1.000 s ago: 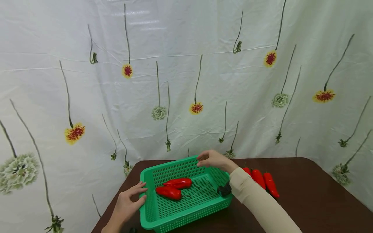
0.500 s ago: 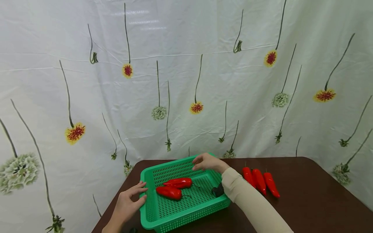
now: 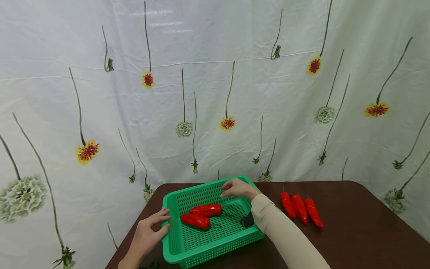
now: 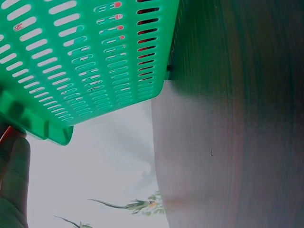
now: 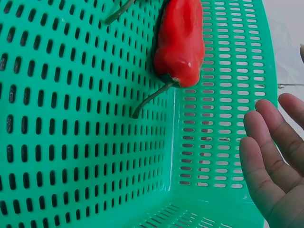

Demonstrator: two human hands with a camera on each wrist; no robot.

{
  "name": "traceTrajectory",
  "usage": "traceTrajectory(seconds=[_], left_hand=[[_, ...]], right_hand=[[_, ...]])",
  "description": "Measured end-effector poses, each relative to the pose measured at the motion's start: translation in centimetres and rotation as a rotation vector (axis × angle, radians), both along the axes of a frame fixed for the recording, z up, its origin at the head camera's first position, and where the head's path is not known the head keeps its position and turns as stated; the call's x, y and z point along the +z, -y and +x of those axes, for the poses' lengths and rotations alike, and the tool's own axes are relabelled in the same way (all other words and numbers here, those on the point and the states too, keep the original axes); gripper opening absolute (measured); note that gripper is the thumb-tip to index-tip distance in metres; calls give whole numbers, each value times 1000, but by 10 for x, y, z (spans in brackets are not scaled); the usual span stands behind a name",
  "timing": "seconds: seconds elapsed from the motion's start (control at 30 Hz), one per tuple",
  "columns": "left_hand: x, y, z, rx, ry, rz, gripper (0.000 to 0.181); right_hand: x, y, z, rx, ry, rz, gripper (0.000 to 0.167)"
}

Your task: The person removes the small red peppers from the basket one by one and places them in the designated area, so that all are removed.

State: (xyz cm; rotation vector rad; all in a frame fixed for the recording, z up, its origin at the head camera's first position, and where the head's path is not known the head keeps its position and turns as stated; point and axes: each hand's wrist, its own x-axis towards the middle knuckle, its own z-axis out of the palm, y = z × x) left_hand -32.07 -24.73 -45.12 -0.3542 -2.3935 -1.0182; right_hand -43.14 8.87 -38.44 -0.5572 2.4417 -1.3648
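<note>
A green plastic basket [image 3: 215, 252] stands on the table with two red peppers [image 3: 198, 221] inside, stems pointing right. The left hand [image 3: 146, 235] rests its fingers on the basket's left rim, thumb and fingers spread. Over the basket's back right part, the right hand [image 3: 239, 188] hangs with loosely bent fingers and nothing in them. In the right wrist view, one red pepper [image 5: 180, 45] lies by the basket wall and the right hand [image 5: 280, 166] is beside that wall, palm visible, holding nothing.
Several red peppers [image 3: 299, 209] lie side by side on the dark table [image 3: 349, 220], right of the basket. A white curtain [image 3: 208, 45] printed with flowers hangs behind the table. A black wrist camera [image 3: 248, 219] shows under the right wrist.
The right hand has moved a little left over the basket, uncovering its back right corner and more of the peppers on the table. The left hand stays at the rim.
</note>
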Motion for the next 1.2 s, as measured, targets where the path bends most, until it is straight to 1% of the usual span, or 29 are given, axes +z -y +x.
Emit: traceTrajectory(seconds=[0.17, 0.47, 0.67, 0.77, 0.97, 1.2], left_hand=[[1, 0, -1, -3, -13, -2, 23], [4, 0, 0, 1, 12, -3, 23], [4, 0, -1, 4, 6, 0, 23], [3, 0, -1, 8, 4, 2, 23], [2, -1, 0, 6, 15, 9, 22], [2, -1, 1, 10, 5, 8, 23]], right_hand=[[-2, 3, -2, -11, 14, 3, 49], [-6, 10, -4, -29, 35, 8, 48], [-9, 13, -5, -46, 27, 33, 46], [-11, 15, -5, -38, 23, 41, 46], [-17, 20, -5, -11, 43, 34, 45], [-21, 26, -7, 0, 36, 49, 46]])
